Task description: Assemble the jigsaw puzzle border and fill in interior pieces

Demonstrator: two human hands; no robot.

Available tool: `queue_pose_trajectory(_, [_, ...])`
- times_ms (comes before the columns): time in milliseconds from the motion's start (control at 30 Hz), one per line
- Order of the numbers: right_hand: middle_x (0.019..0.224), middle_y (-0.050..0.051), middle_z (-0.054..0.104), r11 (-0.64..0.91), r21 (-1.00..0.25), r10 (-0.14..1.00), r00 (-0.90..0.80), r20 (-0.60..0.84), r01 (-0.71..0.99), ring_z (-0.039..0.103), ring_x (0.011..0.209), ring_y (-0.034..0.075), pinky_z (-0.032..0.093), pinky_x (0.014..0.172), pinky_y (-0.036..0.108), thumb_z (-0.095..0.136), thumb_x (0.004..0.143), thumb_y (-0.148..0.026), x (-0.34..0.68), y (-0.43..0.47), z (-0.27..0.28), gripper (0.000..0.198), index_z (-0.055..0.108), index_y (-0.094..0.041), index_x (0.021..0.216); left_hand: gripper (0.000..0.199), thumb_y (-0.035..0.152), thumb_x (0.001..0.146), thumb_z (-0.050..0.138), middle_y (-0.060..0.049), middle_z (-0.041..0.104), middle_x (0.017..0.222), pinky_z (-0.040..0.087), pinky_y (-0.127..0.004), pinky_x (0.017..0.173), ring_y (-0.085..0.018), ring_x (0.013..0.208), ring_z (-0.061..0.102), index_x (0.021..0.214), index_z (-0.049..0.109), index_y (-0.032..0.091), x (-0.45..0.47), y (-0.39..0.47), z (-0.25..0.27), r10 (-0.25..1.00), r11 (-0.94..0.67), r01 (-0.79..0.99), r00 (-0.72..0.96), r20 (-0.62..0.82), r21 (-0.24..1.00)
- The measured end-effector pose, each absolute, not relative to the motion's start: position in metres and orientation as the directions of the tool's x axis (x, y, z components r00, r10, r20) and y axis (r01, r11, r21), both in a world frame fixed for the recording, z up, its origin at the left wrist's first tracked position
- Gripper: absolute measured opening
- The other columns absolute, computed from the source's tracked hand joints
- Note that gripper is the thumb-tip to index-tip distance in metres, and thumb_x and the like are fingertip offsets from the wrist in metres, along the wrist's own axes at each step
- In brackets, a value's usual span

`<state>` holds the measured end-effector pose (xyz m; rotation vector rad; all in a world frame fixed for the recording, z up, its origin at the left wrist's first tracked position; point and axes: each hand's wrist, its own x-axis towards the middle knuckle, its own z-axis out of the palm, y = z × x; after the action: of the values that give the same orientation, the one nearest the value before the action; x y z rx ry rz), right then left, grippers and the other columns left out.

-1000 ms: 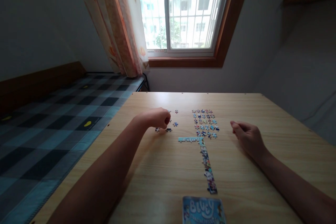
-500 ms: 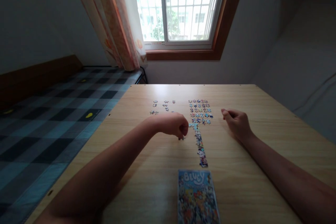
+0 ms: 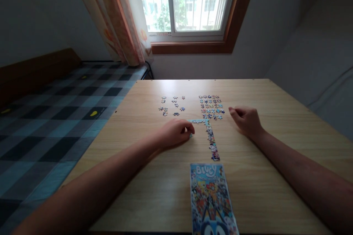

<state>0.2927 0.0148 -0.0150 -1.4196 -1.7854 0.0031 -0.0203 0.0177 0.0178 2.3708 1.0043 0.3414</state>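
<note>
My left hand (image 3: 178, 133) is low over the table, thumb and fingers pinched on a small jigsaw puzzle piece (image 3: 191, 136) that shows just under the fingertips. Right above it runs a joined strip of puzzle edge (image 3: 197, 121), partly hidden by the hand. From its right corner a second joined strip (image 3: 211, 140) comes down toward me. My right hand (image 3: 245, 119) rests on the table in a loose fist, right of the block of loose puzzle pieces (image 3: 211, 106). Whether anything is inside that fist is hidden.
Several more loose pieces (image 3: 175, 105) lie scattered beyond my left hand. A puzzle box (image 3: 211, 194) with "Bluey" lettering lies near the front edge of the wooden table (image 3: 132, 198). On the left is a bed with a checked cover (image 3: 68, 117); a window stands behind the table.
My left hand has turned and lowered toward the table with the piece, uncovering more of the upper strip and loose pieces. The view has tipped down, showing more of the box. My right hand stays put.
</note>
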Motion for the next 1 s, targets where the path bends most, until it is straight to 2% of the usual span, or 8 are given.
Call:
queue_pose_trajectory(100, [0.052,0.000,0.042,0.403,-0.386,0.788,-0.100,0.608,0.830,0.039,0.053,0.015,0.029,0.057,0.032,0.048,0.095,-0.046,0.286,0.013,-0.011,0.050,0.039,-0.023,0.052,0.019,0.011,0.079,0.060,-0.001,0.072,0.078,0.046,-0.024,0.066,-0.012,0.067,0.059,0.088,0.074,0.020,-0.022,0.016,0.013,0.777,-0.522,0.582,0.627,0.065,0.624])
queue_pose_trajectory(167, [0.055,0.001,0.048,0.477,-0.339,0.766,-0.194,0.613,0.811,0.042,0.054,0.015,0.032,0.056,0.031,0.051,0.095,-0.042,0.277,0.014,-0.005,0.046,0.047,-0.023,0.053,0.017,0.012,0.080,0.061,-0.001,0.072,0.077,0.046,-0.025,0.066,-0.012,0.066,0.058,0.088,0.074,0.019,-0.023,0.015,0.012,0.806,-0.479,0.572,0.587,0.076,0.666])
queue_pose_trajectory(267, [0.067,0.002,0.063,0.643,-0.293,0.686,-0.362,0.631,0.708,0.052,0.058,0.014,0.039,0.059,0.030,0.055,0.094,-0.035,0.254,0.017,0.010,0.030,0.067,-0.021,0.070,0.014,0.012,0.080,0.063,-0.001,0.072,0.076,0.046,-0.026,0.066,-0.012,0.066,0.058,0.087,0.074,0.017,-0.024,0.016,0.012,0.835,-0.426,0.544,0.544,0.084,0.723])
queue_pose_trajectory(333, [0.076,0.004,0.070,0.725,-0.287,0.622,-0.418,0.662,0.626,0.060,0.067,0.016,0.045,0.065,0.030,0.058,0.094,-0.030,0.235,0.020,0.018,0.021,0.072,-0.021,0.080,0.013,0.012,0.079,0.064,-0.002,0.072,0.078,0.046,-0.026,0.067,-0.013,0.068,0.059,0.087,0.074,0.016,-0.025,0.018,0.011,0.845,-0.406,0.523,0.527,0.090,0.750])
queue_pose_trajectory(400, [0.079,0.004,0.072,0.771,-0.285,0.585,-0.456,0.671,0.570,0.063,0.073,0.017,0.048,0.070,0.031,0.060,0.093,-0.029,0.217,0.022,0.021,0.019,0.073,-0.022,0.082,0.012,0.013,0.079,0.065,-0.002,0.073,0.079,0.047,-0.026,0.068,-0.013,0.069,0.059,0.087,0.074,0.017,-0.025,0.019,0.011,0.852,-0.394,0.509,0.515,0.096,0.765])
queue_pose_trajectory(667, [0.083,0.001,0.073,0.850,-0.221,0.501,-0.605,0.619,0.478,0.061,0.079,0.018,0.049,0.079,0.036,0.063,0.091,-0.024,0.199,0.018,0.009,0.014,0.076,-0.026,0.085,0.008,0.020,0.080,0.068,-0.001,0.072,0.077,0.047,-0.026,0.068,-0.014,0.071,0.061,0.086,0.072,0.017,-0.025,0.025,0.008,0.891,-0.296,0.487,0.451,0.053,0.822])
queue_pose_trajectory(867, [0.104,0.001,0.075,0.846,-0.135,0.476,-0.615,0.629,0.516,0.062,0.103,0.024,0.044,0.094,0.044,0.068,0.090,-0.025,0.199,0.020,-0.001,0.010,0.077,-0.029,0.086,0.010,0.020,0.078,0.070,-0.004,0.075,0.082,0.051,-0.028,0.072,-0.015,0.075,0.066,0.087,0.070,0.016,-0.025,0.031,0.006,0.904,-0.152,0.423,0.425,-0.047,0.893])
queue_pose_trajectory(1000, [0.111,0.001,0.075,0.845,-0.102,0.457,-0.611,0.646,0.524,0.061,0.109,0.025,0.043,0.097,0.045,0.069,0.090,-0.024,0.196,0.022,-0.004,0.010,0.077,-0.029,0.085,0.013,0.020,0.077,0.071,-0.005,0.076,0.085,0.053,-0.030,0.074,-0.017,0.078,0.068,0.090,0.070,0.015,-0.026,0.033,0.005,0.904,-0.112,0.401,0.420,-0.073,0.909])
